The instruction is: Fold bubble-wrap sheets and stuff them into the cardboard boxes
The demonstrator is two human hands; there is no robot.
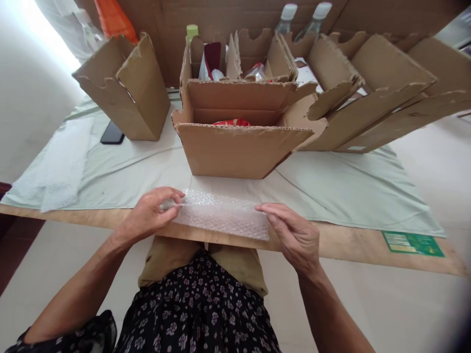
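A clear strip of bubble wrap [224, 218] lies across the front edge of the table, stretched between my two hands. My left hand [156, 210] pinches its left end between thumb and fingers. At the upper right corner, my right hand [290, 228] grips the wrap with thumb and fingertips pressed together. A straight edge or fold runs along the strip from one hand to the other. Just behind it stands an open cardboard box [243, 149] with something red inside.
More cut cardboard boxes [353, 115] stand behind and to the right. At left are another box [127, 98], a dark phone [112, 133] and a stack of bubble wrap sheets [66, 162]. Bottles [287, 19] rise at the back. A green card [414, 243] lies at the right edge.
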